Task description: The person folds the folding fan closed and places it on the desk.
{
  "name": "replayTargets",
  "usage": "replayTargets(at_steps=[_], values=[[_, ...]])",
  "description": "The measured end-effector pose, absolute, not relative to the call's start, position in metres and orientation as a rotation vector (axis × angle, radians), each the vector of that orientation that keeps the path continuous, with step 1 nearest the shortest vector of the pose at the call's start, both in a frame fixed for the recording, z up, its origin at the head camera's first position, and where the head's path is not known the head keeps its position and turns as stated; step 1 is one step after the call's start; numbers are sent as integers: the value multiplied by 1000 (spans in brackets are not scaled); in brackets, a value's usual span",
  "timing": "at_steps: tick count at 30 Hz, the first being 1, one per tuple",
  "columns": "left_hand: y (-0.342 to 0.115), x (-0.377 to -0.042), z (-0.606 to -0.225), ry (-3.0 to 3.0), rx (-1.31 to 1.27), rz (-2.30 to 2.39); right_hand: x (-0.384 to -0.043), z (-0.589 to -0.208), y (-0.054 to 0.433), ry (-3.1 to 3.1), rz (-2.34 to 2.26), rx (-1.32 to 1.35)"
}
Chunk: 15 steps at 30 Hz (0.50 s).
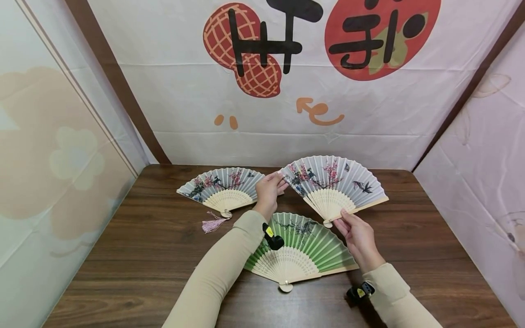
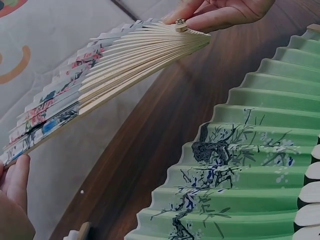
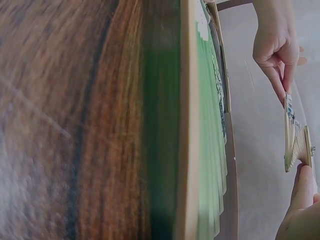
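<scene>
A spread grey folding fan [image 1: 330,175] with pink blossom and dark birds is held up between both hands. My left hand [image 1: 267,192] pinches the outer end of its left edge, seen also in the left wrist view. Near the pivot, my right hand [image 1: 358,234] grips the pale right guard stick between thumb and fingers. Below it, a green folding fan [image 1: 328,246] lies spread on the table, partly behind my left forearm. A similar grey fan [image 1: 221,182] with a pink tassel [image 1: 212,225] rests open behind my left hand, its right end partly hidden.
The dark wooden table [image 1: 135,255] runs back to a white printed cloth [image 1: 184,118]. Printed cloth panels stand on the left [image 1: 78,150] and right [image 1: 480,159] sides. Small black wrist cameras sit at both cuffs.
</scene>
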<state>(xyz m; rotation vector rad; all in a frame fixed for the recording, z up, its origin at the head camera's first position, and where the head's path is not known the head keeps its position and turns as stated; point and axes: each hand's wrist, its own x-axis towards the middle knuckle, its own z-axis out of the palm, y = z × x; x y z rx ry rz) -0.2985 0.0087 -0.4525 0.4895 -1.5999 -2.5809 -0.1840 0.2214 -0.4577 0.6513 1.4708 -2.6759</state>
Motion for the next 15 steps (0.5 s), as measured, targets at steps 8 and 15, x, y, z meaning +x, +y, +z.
replayTargets(at_steps=[8, 15], values=[[8, -300, -454, -1591, 487, -2583, -183, -457, 220, 1497, -2657, 665], [8, -301, -454, -1597, 487, -2579, -184, -457, 220, 1504, -2646, 665]])
